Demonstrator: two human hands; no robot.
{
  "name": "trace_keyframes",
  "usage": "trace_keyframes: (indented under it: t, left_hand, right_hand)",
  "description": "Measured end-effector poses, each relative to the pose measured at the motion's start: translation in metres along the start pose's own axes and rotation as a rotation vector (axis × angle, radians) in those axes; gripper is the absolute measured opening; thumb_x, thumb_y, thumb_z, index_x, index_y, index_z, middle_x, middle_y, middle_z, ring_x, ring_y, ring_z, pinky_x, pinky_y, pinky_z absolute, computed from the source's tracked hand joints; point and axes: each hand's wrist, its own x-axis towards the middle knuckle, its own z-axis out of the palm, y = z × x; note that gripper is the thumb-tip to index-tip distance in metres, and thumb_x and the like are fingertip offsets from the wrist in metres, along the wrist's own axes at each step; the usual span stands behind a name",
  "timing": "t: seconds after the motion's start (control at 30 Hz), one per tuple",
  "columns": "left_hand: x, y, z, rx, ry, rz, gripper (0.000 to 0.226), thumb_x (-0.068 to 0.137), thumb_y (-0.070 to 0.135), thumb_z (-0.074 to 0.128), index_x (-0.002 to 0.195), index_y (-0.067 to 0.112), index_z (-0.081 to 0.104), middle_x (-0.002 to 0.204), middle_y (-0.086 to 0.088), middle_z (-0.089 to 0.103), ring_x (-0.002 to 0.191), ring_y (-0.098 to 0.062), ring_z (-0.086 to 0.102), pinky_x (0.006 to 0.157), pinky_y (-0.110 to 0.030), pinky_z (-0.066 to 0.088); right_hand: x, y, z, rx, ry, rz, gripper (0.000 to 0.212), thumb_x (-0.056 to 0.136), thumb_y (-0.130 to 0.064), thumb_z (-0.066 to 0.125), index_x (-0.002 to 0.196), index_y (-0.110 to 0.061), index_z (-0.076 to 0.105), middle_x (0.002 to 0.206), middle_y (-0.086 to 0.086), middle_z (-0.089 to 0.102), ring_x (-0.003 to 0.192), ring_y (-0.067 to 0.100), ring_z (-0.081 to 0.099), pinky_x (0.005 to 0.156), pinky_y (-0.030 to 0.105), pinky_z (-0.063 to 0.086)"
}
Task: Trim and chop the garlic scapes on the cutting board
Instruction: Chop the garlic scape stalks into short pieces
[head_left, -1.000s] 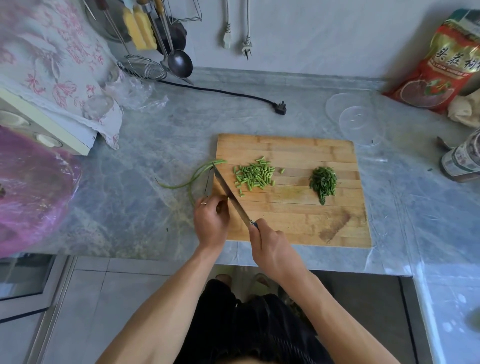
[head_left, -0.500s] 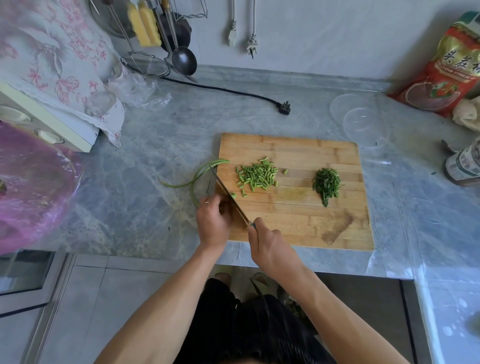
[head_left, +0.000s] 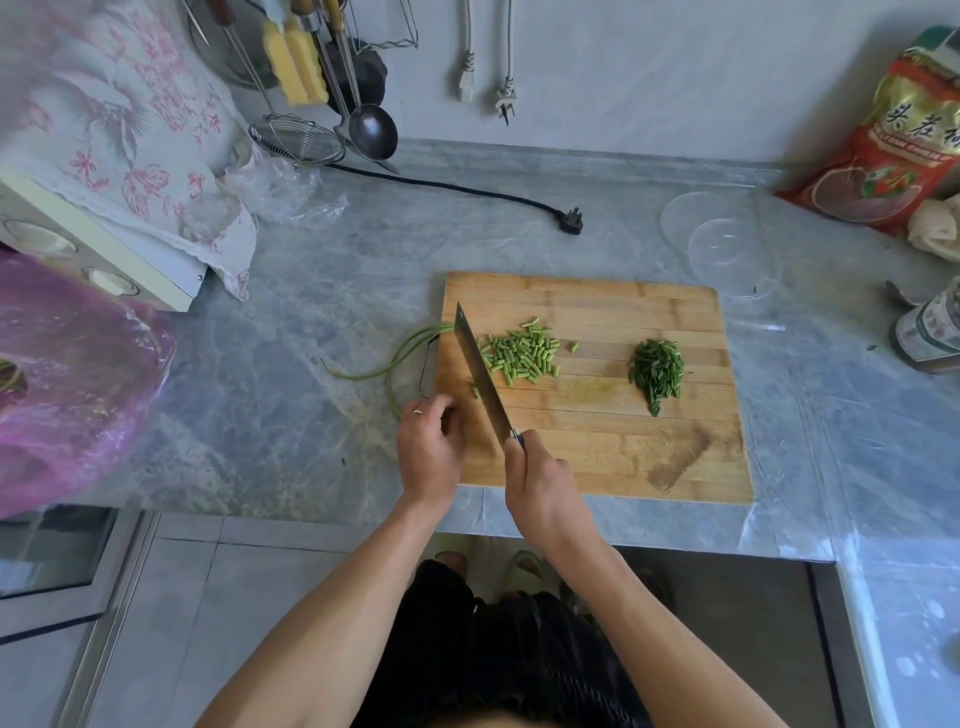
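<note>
A wooden cutting board (head_left: 613, 426) lies on the grey counter. A pile of short light-green scape pieces (head_left: 519, 354) sits left of its centre and a darker finely chopped heap (head_left: 655, 371) to the right. Long uncut scapes (head_left: 402, 358) curl off the board's left edge onto the counter. My right hand (head_left: 540, 480) grips the handle of a cleaver (head_left: 480, 374), whose blade is tilted up beside the light pile. My left hand (head_left: 428, 441) is curled at the board's near left corner, seemingly around the scapes' near ends, which it hides.
A black power plug and cord (head_left: 571, 226) lie behind the board. Clear plastic lids (head_left: 727, 249) sit at back right, with a red bag (head_left: 893, 150) and a jar (head_left: 930, 332). A pink plastic bag (head_left: 67, 374) and a cloth-covered appliance (head_left: 114, 171) stand at left.
The cleaver blade has swung right and risen, from the board's left edge toward the light-green pile. My left hand stays at the near left corner.
</note>
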Motion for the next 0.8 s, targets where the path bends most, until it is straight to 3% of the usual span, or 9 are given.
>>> trace_keyframes:
  t: [0.1,0.2,0.27,0.37,0.57,0.63,0.73,0.8]
  left_hand:
    - [0.002,-0.003,0.0,-0.034,-0.028,-0.003,0.014,0.083,-0.004,0.071,0.093,0.005,0.072,0.081,-0.004,0.071,0.078,-0.024,0.065,0.068,-0.017,0.042]
    - [0.004,-0.005,-0.004,-0.107,-0.072,-0.04,0.014,0.084,0.004,0.074,0.098,0.008,0.071,0.087,-0.002,0.072,0.082,-0.019,0.067,0.073,-0.025,0.052]
    - [0.005,-0.003,-0.008,-0.183,-0.093,-0.107,0.013,0.085,0.005,0.073,0.097,0.011,0.072,0.087,0.004,0.071,0.082,-0.007,0.067,0.076,-0.023,0.053]
    - [0.007,0.0,-0.017,-0.276,-0.115,-0.219,0.019,0.086,-0.001,0.068,0.094,0.015,0.073,0.087,0.009,0.071,0.081,0.003,0.065,0.076,-0.012,0.05]
    - [0.017,0.001,-0.022,-0.353,-0.139,-0.388,0.022,0.09,0.003,0.065,0.088,0.023,0.073,0.09,0.011,0.072,0.085,0.0,0.066,0.08,-0.017,0.052]
    - [0.019,0.003,-0.025,-0.299,-0.139,-0.381,0.02,0.091,0.003,0.063,0.093,0.021,0.073,0.092,0.01,0.071,0.085,0.001,0.065,0.08,-0.014,0.052]
    - [0.019,0.002,-0.026,-0.141,-0.215,-0.252,0.017,0.087,0.011,0.072,0.104,0.012,0.075,0.093,0.002,0.069,0.083,-0.011,0.065,0.071,-0.006,0.045]
    - [0.019,0.002,-0.022,0.004,-0.274,-0.154,0.025,0.083,0.026,0.079,0.103,0.012,0.075,0.089,-0.005,0.065,0.075,-0.016,0.061,0.063,-0.014,0.044]
  right_hand:
    - [-0.001,0.0,-0.013,0.006,0.004,0.0,0.026,0.102,-0.04,0.027,0.099,-0.019,0.043,0.08,0.003,0.055,0.07,0.021,0.049,0.068,0.031,0.039]
    - [0.0,0.006,-0.018,0.092,0.058,-0.108,0.025,0.105,-0.028,0.034,0.087,-0.012,0.043,0.063,0.0,0.045,0.054,0.026,0.038,0.053,0.033,0.032]
    - [0.001,0.011,-0.019,0.111,0.069,-0.154,0.027,0.105,-0.024,0.037,0.081,-0.012,0.042,0.055,0.002,0.039,0.047,0.029,0.032,0.046,0.034,0.025]
    - [0.0,0.016,-0.019,0.092,0.056,-0.173,0.026,0.104,-0.026,0.038,0.08,-0.016,0.041,0.052,0.003,0.039,0.045,0.024,0.03,0.045,0.032,0.024]
    - [-0.003,0.02,-0.018,0.057,0.036,-0.149,0.026,0.104,-0.03,0.038,0.084,-0.016,0.044,0.06,0.003,0.045,0.05,0.026,0.039,0.05,0.032,0.029]
    - [-0.003,0.023,-0.019,0.081,0.057,-0.172,0.026,0.104,-0.027,0.04,0.081,-0.015,0.044,0.056,0.005,0.042,0.047,0.027,0.034,0.047,0.033,0.025]
    - [-0.005,0.029,-0.023,0.111,0.074,-0.172,0.028,0.104,-0.026,0.039,0.081,-0.012,0.046,0.053,0.006,0.039,0.044,0.021,0.029,0.044,0.029,0.021]
    - [-0.005,0.032,-0.026,0.124,0.083,-0.172,0.028,0.104,-0.025,0.039,0.082,-0.01,0.047,0.053,0.006,0.039,0.044,0.019,0.027,0.043,0.027,0.02]
